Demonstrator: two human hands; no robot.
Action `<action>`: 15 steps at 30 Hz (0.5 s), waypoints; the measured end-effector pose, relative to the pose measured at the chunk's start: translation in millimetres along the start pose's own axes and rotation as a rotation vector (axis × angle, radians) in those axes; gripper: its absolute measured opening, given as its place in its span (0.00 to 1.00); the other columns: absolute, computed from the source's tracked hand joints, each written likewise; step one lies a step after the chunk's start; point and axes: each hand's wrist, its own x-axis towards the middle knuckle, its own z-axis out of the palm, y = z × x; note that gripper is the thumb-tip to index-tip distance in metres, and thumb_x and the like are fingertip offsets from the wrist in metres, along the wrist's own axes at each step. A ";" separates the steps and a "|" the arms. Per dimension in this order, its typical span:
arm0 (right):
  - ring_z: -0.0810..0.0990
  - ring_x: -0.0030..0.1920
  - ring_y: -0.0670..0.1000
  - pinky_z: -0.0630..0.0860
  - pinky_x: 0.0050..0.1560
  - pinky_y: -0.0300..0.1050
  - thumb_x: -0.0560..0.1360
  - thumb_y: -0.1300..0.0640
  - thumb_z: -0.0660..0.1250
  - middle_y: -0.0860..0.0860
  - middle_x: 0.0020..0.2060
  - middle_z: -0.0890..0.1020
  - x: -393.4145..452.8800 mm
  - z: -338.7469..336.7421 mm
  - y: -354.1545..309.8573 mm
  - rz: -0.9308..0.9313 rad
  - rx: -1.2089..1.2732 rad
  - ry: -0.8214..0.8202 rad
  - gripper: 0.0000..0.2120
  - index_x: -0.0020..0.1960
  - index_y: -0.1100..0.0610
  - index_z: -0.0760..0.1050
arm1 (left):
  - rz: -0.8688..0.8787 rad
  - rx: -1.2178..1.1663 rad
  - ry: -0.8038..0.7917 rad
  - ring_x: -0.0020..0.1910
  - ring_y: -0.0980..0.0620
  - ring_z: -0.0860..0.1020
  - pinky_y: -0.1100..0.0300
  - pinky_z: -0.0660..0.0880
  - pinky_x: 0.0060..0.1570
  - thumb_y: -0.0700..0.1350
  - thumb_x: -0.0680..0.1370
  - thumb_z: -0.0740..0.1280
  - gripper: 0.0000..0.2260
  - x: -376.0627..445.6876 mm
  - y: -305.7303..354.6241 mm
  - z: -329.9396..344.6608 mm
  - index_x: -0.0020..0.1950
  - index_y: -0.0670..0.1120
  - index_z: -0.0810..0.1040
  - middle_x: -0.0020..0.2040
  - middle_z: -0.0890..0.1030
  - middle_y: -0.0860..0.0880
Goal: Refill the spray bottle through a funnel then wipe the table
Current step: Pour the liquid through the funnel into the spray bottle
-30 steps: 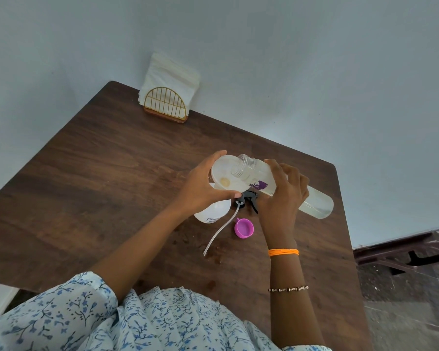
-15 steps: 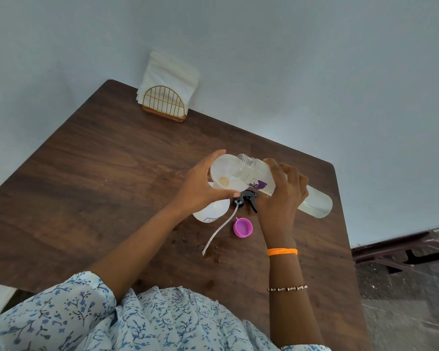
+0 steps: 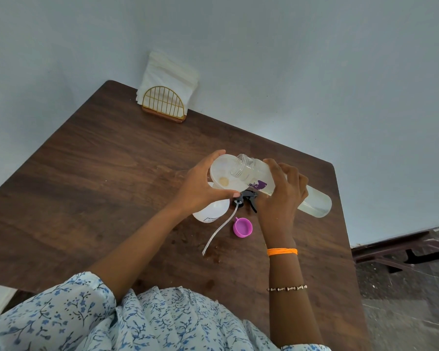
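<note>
Tilting clear refill bottle [image 3: 289,184] over funnel [image 3: 222,177]

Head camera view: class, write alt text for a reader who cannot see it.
The right hand tips a clear bottle into a white funnel that the left hand steadies on a spray bottle on a wooden table. A pink cap, the sprayer head and a napkin holder lie nearby.

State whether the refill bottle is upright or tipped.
Tipped: the right hand holds the bottle nearly level, mouth over the funnel.
</note>
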 end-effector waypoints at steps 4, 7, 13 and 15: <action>0.70 0.57 0.59 0.65 0.55 0.53 0.58 0.72 0.75 0.57 0.53 0.77 0.0 -0.4 0.7 -0.002 -0.004 0.000 0.30 0.58 0.55 0.76 | 0.004 0.001 0.000 0.62 0.56 0.69 0.61 0.71 0.57 0.49 0.64 0.79 0.41 -0.5 0.2 -0.1 0.72 0.54 0.62 0.69 0.69 0.51; 0.70 0.57 0.60 0.65 0.56 0.54 0.59 0.72 0.75 0.57 0.53 0.77 -0.3 -2.2 -1.1 0.001 0.000 0.002 0.30 0.58 0.56 0.77 | 0.004 0.003 -0.002 0.63 0.55 0.69 0.60 0.71 0.58 0.49 0.63 0.79 0.41 -0.8 -0.5 -0.2 0.72 0.54 0.62 0.69 0.69 0.51; 0.70 0.57 0.60 0.66 0.57 0.55 0.59 0.72 0.75 0.58 0.53 0.77 -0.7 -2.6 -1.8 0.003 -0.007 0.005 0.30 0.58 0.56 0.77 | 0.007 0.012 0.004 0.63 0.55 0.69 0.60 0.70 0.57 0.49 0.63 0.79 0.41 -0.4 -1.0 0.4 0.72 0.55 0.62 0.69 0.69 0.51; 0.70 0.57 0.60 0.66 0.56 0.55 0.59 0.71 0.75 0.57 0.53 0.77 -0.9 -2.3 -1.2 0.004 -0.010 0.004 0.30 0.58 0.56 0.77 | 0.004 0.004 0.002 0.62 0.55 0.69 0.60 0.71 0.57 0.49 0.63 0.79 0.41 -0.5 -1.4 0.1 0.72 0.55 0.62 0.69 0.70 0.52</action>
